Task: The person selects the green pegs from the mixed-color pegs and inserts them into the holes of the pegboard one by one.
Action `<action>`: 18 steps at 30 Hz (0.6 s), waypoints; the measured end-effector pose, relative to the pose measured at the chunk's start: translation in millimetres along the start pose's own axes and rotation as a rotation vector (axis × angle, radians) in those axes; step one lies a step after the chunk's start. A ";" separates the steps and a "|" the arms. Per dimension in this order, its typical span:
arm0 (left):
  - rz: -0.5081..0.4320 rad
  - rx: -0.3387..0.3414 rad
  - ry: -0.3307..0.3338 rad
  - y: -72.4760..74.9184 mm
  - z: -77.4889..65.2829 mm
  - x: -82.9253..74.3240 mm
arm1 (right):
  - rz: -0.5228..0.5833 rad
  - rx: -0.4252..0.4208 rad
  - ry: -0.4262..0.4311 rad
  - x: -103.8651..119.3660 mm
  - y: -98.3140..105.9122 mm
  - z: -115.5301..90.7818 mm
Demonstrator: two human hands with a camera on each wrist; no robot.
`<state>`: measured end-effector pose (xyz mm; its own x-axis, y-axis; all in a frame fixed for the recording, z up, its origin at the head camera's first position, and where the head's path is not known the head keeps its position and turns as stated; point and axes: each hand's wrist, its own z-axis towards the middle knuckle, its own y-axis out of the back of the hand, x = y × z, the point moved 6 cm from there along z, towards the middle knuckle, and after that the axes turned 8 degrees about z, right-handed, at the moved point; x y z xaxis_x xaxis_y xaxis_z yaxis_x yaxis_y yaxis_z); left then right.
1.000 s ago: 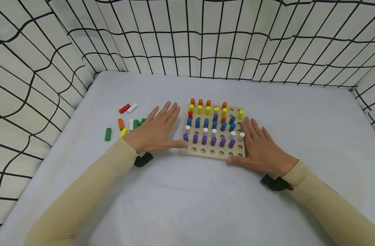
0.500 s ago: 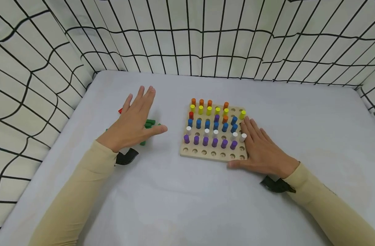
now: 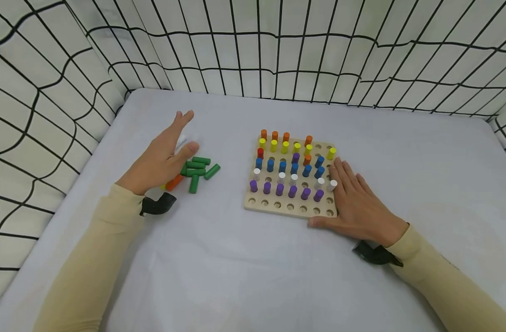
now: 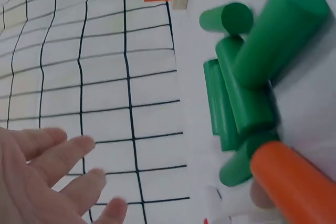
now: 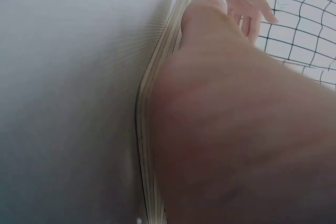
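A pale wooden pegboard [image 3: 271,207] lies on the table, with orange, yellow, red, blue, white and purple pegs [image 3: 279,189] upright in its holes. My right hand [image 3: 361,210] rests along its right edge, fingers straight and thumb at the front corner. In the right wrist view that palm [image 5: 236,124] is right against the layered board edge [image 5: 144,103]. My left hand [image 3: 153,159] is over the loose pegs at the left, turned on its side, fingers extended, holding nothing. Several green pegs [image 4: 244,90] and an orange peg [image 4: 294,182] lie beside it; others are partly hidden under it.
A black wire grid [image 3: 259,69] fences the back and sides of the white table [image 3: 220,263]. Dark straps [image 3: 158,204] sit at both wrists, below beige sleeves [image 3: 91,249].
My left hand has left the board's left side, swung leftward over the loose pegs and turned on edge, uncovering the green ones. My right hand stays at the board.
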<state>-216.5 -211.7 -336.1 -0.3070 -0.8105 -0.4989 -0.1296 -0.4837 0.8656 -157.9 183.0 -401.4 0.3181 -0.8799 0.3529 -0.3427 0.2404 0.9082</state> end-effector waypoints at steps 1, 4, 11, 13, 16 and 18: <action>-0.039 -0.011 0.013 1.4 0.0 3.3 | 0.000 0.000 -0.001 -0.2 0.1 -0.2; -0.120 -0.044 0.051 5.0 0.0 12.7 | 0.001 0.004 -0.003 -0.6 0.2 -0.6; -0.201 -0.041 0.127 6.9 -2.9 28.3 | 0.003 0.009 -0.008 -1.3 -0.7 0.1; -0.200 -0.022 0.140 5.9 -3.6 31.3 | 0.002 0.009 -0.008 -1.3 -1.0 0.2; -0.197 0.010 0.153 3.7 -4.1 35.8 | -0.002 0.011 -0.008 -1.1 -1.4 0.3; -0.178 0.029 0.154 2.3 -4.6 39.1 | -0.005 0.013 -0.009 -1.0 -1.7 0.3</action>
<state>-224.5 -246.0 -353.8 -0.1296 -0.7552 -0.6425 -0.1961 -0.6157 0.7632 -157.9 183.3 -403.4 0.3119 -0.8846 0.3467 -0.3528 0.2310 0.9068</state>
